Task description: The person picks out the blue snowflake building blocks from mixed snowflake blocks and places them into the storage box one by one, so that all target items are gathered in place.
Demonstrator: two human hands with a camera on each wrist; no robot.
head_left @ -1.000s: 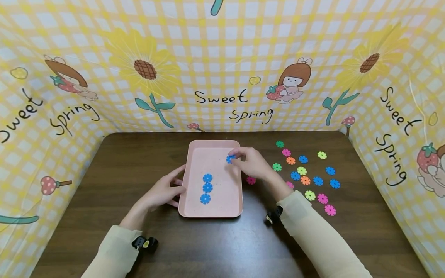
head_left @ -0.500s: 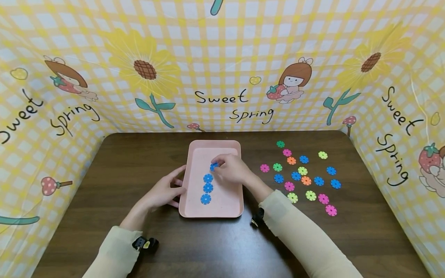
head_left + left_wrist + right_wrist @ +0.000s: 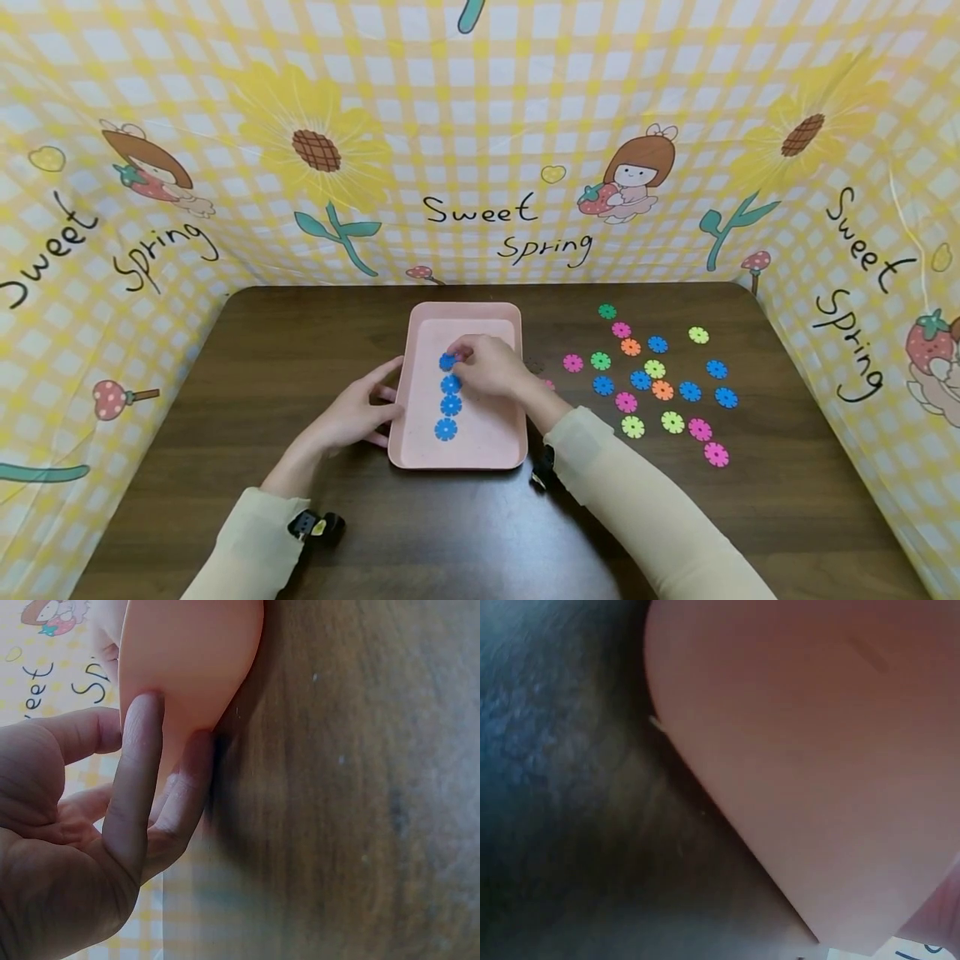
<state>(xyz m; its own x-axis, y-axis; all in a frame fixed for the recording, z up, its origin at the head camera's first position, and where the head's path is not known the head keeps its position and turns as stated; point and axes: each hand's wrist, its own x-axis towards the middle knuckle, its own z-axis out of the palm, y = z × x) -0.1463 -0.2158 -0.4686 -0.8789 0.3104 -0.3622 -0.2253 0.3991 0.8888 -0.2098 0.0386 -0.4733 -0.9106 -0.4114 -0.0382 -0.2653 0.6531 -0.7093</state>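
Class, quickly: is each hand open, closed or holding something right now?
Left hand: open, touching the side of the tray.
Right hand: pinching the farthest blue disc in the tray.

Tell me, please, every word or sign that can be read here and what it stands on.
"Sweet Spring": back cloth.
"Sweet Spring": left cloth.
"Sweet Spring": right cloth.
"eet", "Sp": patterned cloth, left wrist view; rest not visible.
Right wrist view: bottom-edge lettering too cut off to read.

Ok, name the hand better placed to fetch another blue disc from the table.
Likely the right hand: the blue discs on the table lie right of the tray, nearer that hand, though it is busy with the far blue disc inside. The left hand touches the tray's left side.
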